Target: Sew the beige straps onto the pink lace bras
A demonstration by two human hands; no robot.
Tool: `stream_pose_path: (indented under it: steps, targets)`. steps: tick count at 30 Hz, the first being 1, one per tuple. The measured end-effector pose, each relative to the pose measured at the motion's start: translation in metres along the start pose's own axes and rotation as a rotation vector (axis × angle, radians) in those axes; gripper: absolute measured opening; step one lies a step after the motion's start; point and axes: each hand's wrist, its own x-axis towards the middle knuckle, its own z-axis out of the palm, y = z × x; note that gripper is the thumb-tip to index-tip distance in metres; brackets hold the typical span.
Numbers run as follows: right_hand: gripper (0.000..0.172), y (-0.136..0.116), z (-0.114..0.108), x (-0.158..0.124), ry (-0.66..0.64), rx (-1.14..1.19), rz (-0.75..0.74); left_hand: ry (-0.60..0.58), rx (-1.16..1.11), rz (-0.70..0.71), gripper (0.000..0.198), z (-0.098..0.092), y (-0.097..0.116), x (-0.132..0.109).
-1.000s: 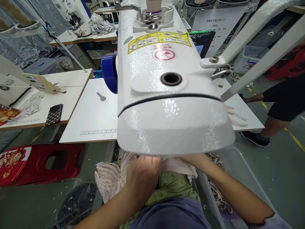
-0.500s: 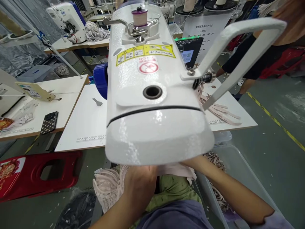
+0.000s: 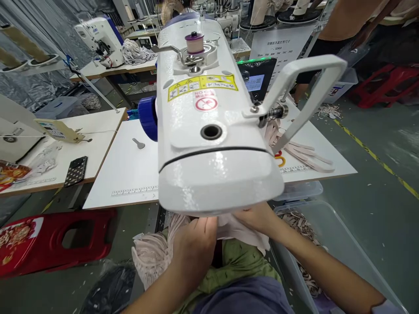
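Observation:
A white sewing machine fills the middle of the view, and its head hides the needle area. Just below it, my left hand is closed with curled fingers on pale pink fabric. On the other side my right hand pinches the same fabric, its fingertips partly behind the machine head. A gathered bundle of pale pink straps hangs beside my left hand, over my lap.
Right of my lap stands a clear plastic bin with strap pieces. Scissors and pink strips lie on the white table. A red stool is at left. A person stands at the back right.
The view has shifted, so the machine appears slightly right and its lifting bar lower. My right hand now shows more from under the machine head. Both hands stay on the fabric.

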Motion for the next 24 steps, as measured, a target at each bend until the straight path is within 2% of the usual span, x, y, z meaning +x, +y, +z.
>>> stream_pose_path:
  steps: [4, 7, 11, 13, 15, 17, 20, 22, 24]
  targets:
    - [0.040, 0.001, -0.002, -0.003, 0.001, 0.005, 0.028, 0.040, -0.053, 0.011, 0.028, -0.004, -0.003, 0.003]
    - [0.042, -0.002, 0.001, -0.004, -0.028, 0.019, 0.054, 0.029, -0.133, -0.070, 0.023, -0.006, -0.007, 0.000]
    - [0.043, 0.006, 0.005, -0.009, -0.008, -0.013, 0.090, -0.006, -0.457, -0.386, 0.018, -0.005, -0.010, -0.007]
    - [0.039, 0.014, 0.004, -0.013, 0.027, -0.026, 0.106, -0.078, -0.660, -0.549, 0.024, -0.004, -0.013, -0.008]
    - [0.030, 0.019, 0.003, -0.020, 0.019, -0.032, 0.129, -0.196, -0.867, -0.626, 0.029, -0.002, -0.019, -0.007]
    - [0.024, 0.017, 0.002, -0.029, -0.041, -0.034, 0.159, -0.322, -1.030, -0.611, 0.034, 0.000, -0.026, -0.004]
    - [0.033, -0.003, 0.003, -0.050, -0.141, 0.033, 0.196, -0.489, -1.153, -0.514, 0.038, 0.001, -0.032, -0.002]
    - [0.038, -0.024, 0.005, -0.063, -0.222, 0.140, 0.199, -0.553, -1.277, -0.462, 0.039, -0.001, -0.030, -0.004]
    - [0.042, -0.045, 0.010, -0.072, -0.321, 0.255, 0.201, -0.547, -1.429, -0.493, 0.041, -0.007, -0.026, -0.010]
